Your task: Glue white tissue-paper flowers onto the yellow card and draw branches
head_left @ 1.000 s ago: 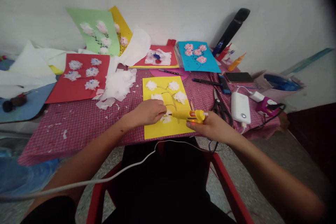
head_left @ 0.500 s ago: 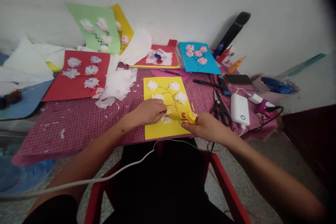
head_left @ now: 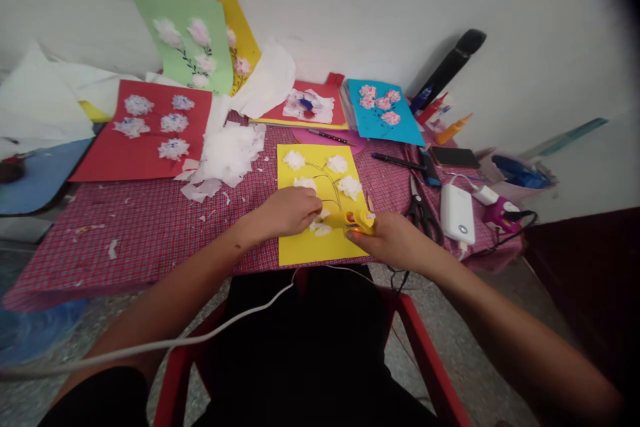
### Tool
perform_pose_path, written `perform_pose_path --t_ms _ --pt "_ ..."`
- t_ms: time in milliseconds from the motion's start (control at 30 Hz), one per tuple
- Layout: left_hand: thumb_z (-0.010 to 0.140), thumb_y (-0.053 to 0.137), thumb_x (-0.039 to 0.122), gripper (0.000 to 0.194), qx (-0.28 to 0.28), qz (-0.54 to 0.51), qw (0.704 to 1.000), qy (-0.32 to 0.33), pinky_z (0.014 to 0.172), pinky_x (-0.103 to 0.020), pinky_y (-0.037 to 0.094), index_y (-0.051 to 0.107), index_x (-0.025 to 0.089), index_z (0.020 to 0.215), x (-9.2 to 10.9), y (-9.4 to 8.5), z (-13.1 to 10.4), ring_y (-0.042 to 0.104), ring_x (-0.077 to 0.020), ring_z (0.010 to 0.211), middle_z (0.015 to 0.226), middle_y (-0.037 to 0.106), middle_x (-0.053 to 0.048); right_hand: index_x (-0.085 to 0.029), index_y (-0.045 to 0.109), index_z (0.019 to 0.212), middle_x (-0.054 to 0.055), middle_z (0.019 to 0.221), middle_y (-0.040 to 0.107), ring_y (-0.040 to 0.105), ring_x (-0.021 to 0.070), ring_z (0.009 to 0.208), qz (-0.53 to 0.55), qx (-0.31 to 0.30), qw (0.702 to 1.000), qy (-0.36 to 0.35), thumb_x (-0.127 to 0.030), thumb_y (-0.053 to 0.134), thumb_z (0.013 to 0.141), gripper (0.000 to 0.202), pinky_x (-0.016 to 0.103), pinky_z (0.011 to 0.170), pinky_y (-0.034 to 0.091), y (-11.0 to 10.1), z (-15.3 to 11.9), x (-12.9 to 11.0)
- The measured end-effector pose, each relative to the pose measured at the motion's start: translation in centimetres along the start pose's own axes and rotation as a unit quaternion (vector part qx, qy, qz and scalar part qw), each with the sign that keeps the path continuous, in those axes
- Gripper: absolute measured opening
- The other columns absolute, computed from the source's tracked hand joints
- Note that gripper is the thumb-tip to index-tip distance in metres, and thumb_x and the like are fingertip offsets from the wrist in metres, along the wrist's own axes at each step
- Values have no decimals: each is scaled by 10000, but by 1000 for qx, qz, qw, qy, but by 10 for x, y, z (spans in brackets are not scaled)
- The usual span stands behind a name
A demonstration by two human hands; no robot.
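Yellow paper [head_left: 295, 250] lies at the table's front edge, with drawn stems and several white tissue flowers [head_left: 337, 164] on it. My right hand [head_left: 395, 237] is wrapped round a yellow glue gun [head_left: 353, 220], whose front end points left over a lower white flower [head_left: 320, 227]. A small orange light glows on the gun. Over the paper's left side, my left hand [head_left: 295, 211] has its fingers pinched together near the gun's tip and that flower. What the fingertips hold, if anything, is too small to make out.
White tissue [head_left: 227, 153] is heaped left of the yellow paper, beside red flower paper [head_left: 105, 153]. On the right are black scissors [head_left: 424, 213], a white power bank [head_left: 457, 213] and a phone [head_left: 455, 157]. Blue flower paper [head_left: 367, 123] lies behind. A white cable [head_left: 210, 335] crosses my lap.
The camera view has shifted slightly. Both hands keep nearly the same places over the yellow paper, and the glue gun is still in my right hand.
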State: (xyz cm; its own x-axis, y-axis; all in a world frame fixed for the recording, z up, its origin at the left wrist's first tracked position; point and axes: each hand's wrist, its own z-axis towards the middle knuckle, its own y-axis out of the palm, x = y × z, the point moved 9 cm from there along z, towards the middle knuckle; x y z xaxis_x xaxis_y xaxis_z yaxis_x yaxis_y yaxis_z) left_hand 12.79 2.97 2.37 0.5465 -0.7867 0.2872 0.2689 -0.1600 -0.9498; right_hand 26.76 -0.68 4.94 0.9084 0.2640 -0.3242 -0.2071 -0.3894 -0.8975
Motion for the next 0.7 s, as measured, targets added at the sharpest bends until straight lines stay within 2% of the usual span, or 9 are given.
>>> perform_pose_path --t_ms 233,700 --pt "1021 485 251 257 0 -2 1000 -5 723 -336 425 687 161 890 -2 2 0 617 -203 832 903 677 -80 -205 733 867 84 780 732 628 196 666 12 0 1000 -8 -414 560 961 287 315 621 386 1 1 0" --pt "1020 490 247 248 -3 -3 1000 -5 723 -337 431 693 166 902 -2 2 -1 622 -206 840 898 683 -76 -216 743 889 90 805 749 645 202 687 -4 2 1000 2 -438 567 967 294 309 608 384 3 2 3"
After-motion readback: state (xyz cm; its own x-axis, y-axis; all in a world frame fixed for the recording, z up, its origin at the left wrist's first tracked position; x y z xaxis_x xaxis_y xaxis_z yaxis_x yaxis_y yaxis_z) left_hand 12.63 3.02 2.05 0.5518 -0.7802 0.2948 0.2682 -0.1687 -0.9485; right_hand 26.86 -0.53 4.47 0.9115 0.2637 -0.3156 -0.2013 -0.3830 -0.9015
